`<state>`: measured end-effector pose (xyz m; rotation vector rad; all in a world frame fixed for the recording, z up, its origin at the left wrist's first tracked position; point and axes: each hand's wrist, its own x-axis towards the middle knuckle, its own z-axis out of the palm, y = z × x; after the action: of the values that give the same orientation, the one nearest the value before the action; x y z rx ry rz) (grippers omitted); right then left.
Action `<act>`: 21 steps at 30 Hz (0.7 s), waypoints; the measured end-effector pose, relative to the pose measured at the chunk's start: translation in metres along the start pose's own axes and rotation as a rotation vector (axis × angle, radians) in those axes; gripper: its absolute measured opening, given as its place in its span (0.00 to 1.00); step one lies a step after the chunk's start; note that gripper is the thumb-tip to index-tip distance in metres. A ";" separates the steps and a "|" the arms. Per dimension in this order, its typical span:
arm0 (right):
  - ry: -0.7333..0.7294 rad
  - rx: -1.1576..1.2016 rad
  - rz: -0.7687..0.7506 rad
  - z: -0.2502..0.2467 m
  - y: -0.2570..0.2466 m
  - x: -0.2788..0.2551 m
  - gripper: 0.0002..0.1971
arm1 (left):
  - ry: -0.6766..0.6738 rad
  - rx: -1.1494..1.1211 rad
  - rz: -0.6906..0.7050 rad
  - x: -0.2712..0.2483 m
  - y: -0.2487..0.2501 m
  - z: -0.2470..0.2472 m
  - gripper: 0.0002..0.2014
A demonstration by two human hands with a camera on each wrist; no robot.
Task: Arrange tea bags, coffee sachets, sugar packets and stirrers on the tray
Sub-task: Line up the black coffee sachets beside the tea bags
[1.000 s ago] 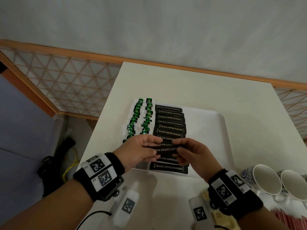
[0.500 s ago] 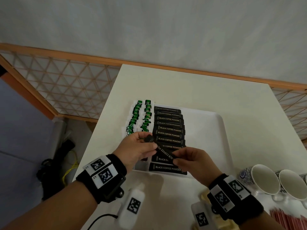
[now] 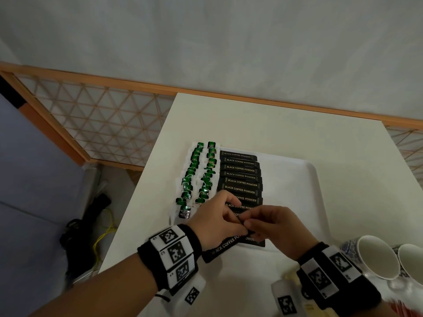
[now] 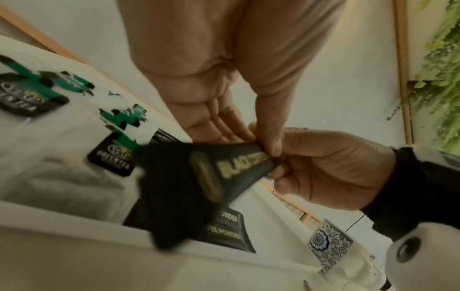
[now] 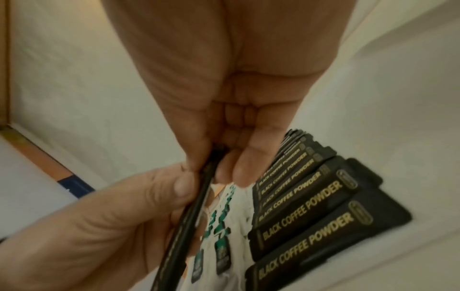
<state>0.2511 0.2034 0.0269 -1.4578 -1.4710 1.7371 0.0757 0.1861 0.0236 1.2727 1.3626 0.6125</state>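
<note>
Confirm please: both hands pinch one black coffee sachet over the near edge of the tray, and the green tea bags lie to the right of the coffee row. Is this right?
One thing is wrong. The green tea bags lie to the left of the coffee row, not the right, as the head view shows. The rest holds: left hand and right hand both pinch one black coffee sachet over the tray at its near edge.

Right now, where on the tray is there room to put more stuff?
The right half of the tray, between the coffee sachets and its right rim, is bare. The left side is crowded: tea bags in two rows, then sachets. Both hands pinch one sachet at the near edge.
</note>
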 end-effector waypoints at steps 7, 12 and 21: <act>0.099 -0.117 0.082 -0.033 0.016 -0.011 0.13 | 0.068 0.213 0.139 -0.001 -0.007 0.005 0.11; 0.309 -0.045 0.058 -0.059 0.029 -0.014 0.12 | 0.184 0.404 0.315 -0.007 -0.017 0.006 0.08; 0.311 -0.032 0.085 -0.039 0.042 -0.002 0.13 | -0.192 0.842 0.325 -0.013 -0.036 0.036 0.22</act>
<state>0.2985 0.2041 -0.0049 -1.7393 -1.2943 1.4560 0.0940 0.1535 -0.0130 2.1942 1.2953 0.0933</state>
